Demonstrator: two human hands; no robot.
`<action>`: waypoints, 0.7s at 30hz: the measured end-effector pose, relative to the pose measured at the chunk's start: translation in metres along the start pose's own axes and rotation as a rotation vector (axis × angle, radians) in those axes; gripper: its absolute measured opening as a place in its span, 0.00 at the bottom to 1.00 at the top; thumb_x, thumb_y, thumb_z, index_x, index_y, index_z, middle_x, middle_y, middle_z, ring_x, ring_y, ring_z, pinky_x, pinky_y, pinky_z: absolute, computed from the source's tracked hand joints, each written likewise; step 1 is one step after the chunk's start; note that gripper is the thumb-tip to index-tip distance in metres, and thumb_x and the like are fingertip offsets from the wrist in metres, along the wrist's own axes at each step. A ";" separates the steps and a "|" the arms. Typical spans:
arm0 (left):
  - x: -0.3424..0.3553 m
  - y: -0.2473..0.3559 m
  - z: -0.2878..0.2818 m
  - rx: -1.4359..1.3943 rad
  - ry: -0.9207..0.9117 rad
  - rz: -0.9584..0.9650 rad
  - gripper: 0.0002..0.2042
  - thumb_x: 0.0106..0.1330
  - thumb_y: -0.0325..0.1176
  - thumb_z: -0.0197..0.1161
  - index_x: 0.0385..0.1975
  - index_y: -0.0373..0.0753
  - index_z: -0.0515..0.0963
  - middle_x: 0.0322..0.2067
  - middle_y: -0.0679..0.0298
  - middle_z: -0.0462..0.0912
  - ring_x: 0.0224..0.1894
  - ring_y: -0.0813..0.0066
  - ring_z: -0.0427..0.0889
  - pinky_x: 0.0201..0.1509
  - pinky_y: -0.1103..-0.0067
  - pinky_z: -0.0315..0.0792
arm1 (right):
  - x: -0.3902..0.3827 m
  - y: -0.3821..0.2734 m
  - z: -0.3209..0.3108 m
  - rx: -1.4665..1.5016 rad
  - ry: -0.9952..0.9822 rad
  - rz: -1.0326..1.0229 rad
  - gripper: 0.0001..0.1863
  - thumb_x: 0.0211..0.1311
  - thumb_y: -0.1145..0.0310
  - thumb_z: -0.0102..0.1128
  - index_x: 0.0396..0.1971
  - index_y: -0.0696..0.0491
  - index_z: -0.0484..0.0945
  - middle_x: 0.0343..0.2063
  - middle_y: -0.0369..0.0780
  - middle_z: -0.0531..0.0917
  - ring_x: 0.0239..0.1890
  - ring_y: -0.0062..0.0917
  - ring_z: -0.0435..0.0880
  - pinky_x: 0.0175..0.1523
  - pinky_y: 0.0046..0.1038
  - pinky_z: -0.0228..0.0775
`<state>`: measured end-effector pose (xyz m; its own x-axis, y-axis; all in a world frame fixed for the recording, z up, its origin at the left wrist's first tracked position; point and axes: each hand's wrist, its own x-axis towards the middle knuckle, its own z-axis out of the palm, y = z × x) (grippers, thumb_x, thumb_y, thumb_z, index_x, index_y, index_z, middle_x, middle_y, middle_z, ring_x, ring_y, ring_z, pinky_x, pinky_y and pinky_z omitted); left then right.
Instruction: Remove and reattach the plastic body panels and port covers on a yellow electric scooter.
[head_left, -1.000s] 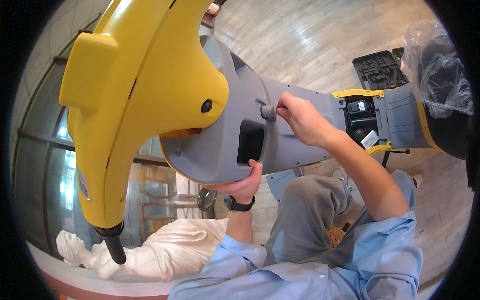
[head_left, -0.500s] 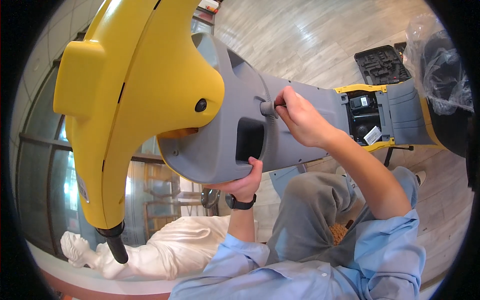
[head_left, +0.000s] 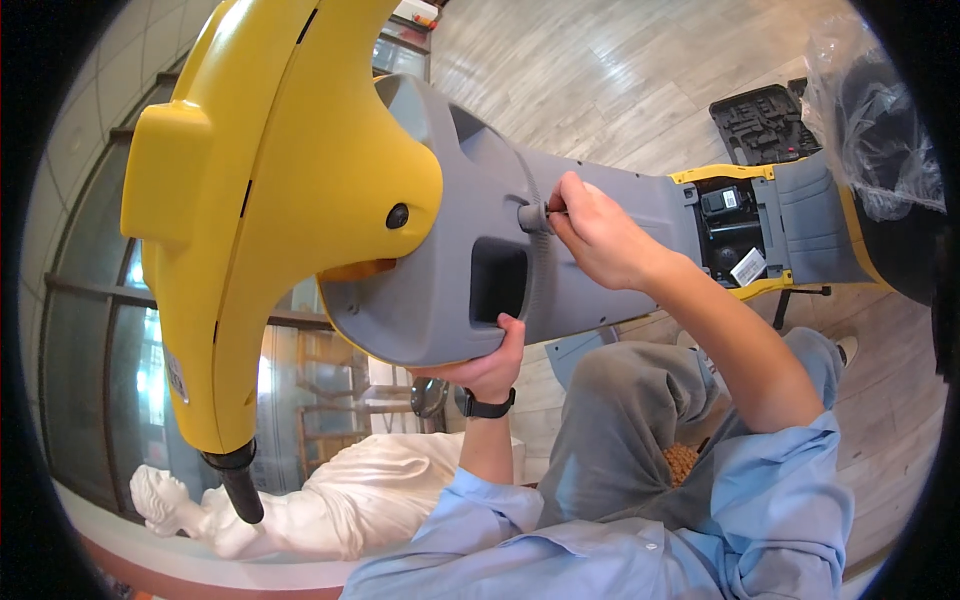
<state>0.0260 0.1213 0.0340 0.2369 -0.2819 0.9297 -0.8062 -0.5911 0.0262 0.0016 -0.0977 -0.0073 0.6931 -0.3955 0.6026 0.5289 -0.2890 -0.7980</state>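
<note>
A yellow and grey motor scooter stretches across the view. Its grey inner front panel (head_left: 430,310) has a recessed pocket (head_left: 499,282) and a protruding round grey hook (head_left: 533,218). With my right hand (head_left: 612,238) I pinch a thin dark rod-like piece against the end of that hook; my fingers hide most of it. My left hand (head_left: 490,368) is wrapped round the panel's lower edge, its thumb resting at the bottom of the pocket. A black watch shows on my left wrist.
The yellow handlebar cover (head_left: 290,170) with a black grip (head_left: 240,490) fills the left. An uncovered compartment (head_left: 735,235) with dark parts lies right of my right hand. Beyond stand a black tool case (head_left: 765,125) and a plastic-wrapped seat (head_left: 880,150). A white statue (head_left: 340,495) is lower left.
The view has shifted slightly. Both hands keep their places on the scooter, and my right fingers have turned a little at the hook.
</note>
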 end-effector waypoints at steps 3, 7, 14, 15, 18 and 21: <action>-0.006 -0.002 0.003 -0.025 -0.004 -0.031 0.59 0.36 0.32 0.73 0.66 0.26 0.36 0.55 0.44 0.56 0.57 0.51 0.65 0.60 0.56 0.63 | -0.002 0.003 -0.002 -0.077 -0.003 -0.048 0.09 0.68 0.68 0.53 0.37 0.57 0.66 0.26 0.50 0.76 0.39 0.49 0.75 0.43 0.44 0.68; -0.003 -0.001 0.001 0.101 -0.011 0.049 0.59 0.36 0.30 0.72 0.67 0.27 0.35 0.57 0.44 0.56 0.58 0.51 0.66 0.62 0.57 0.64 | 0.003 -0.001 -0.006 -0.201 -0.010 -0.063 0.09 0.68 0.68 0.54 0.36 0.57 0.67 0.26 0.50 0.76 0.36 0.49 0.75 0.42 0.43 0.68; -0.002 -0.002 0.002 0.046 -0.004 0.025 0.58 0.36 0.26 0.71 0.67 0.28 0.35 0.58 0.45 0.57 0.58 0.52 0.67 0.63 0.58 0.66 | 0.001 0.001 0.001 -0.159 -0.032 0.050 0.10 0.69 0.68 0.54 0.37 0.58 0.66 0.27 0.52 0.76 0.35 0.50 0.76 0.41 0.44 0.68; -0.003 -0.003 0.001 0.045 -0.004 0.023 0.58 0.36 0.26 0.71 0.67 0.28 0.35 0.58 0.45 0.57 0.58 0.52 0.67 0.63 0.58 0.66 | 0.001 0.000 0.001 -0.160 -0.033 0.051 0.10 0.69 0.68 0.54 0.37 0.58 0.66 0.27 0.52 0.76 0.35 0.50 0.76 0.41 0.44 0.68; -0.010 -0.006 0.001 0.020 -0.030 -0.061 0.60 0.37 0.32 0.73 0.67 0.26 0.34 0.58 0.43 0.54 0.59 0.50 0.64 0.62 0.57 0.62 | -0.001 -0.001 -0.003 0.012 0.019 -0.003 0.10 0.69 0.68 0.53 0.38 0.59 0.66 0.27 0.53 0.76 0.35 0.51 0.76 0.42 0.45 0.68; -0.012 -0.007 0.002 -0.018 0.002 -0.094 0.60 0.37 0.32 0.73 0.67 0.26 0.34 0.58 0.43 0.54 0.59 0.49 0.64 0.63 0.57 0.62 | 0.000 -0.002 -0.005 -0.081 -0.019 -0.036 0.09 0.70 0.69 0.51 0.37 0.59 0.65 0.31 0.51 0.75 0.37 0.49 0.75 0.44 0.40 0.68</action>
<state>0.0299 0.1271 0.0224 0.3110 -0.2243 0.9236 -0.7899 -0.6014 0.1199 -0.0014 -0.1018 -0.0058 0.6839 -0.3670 0.6305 0.5129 -0.3727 -0.7733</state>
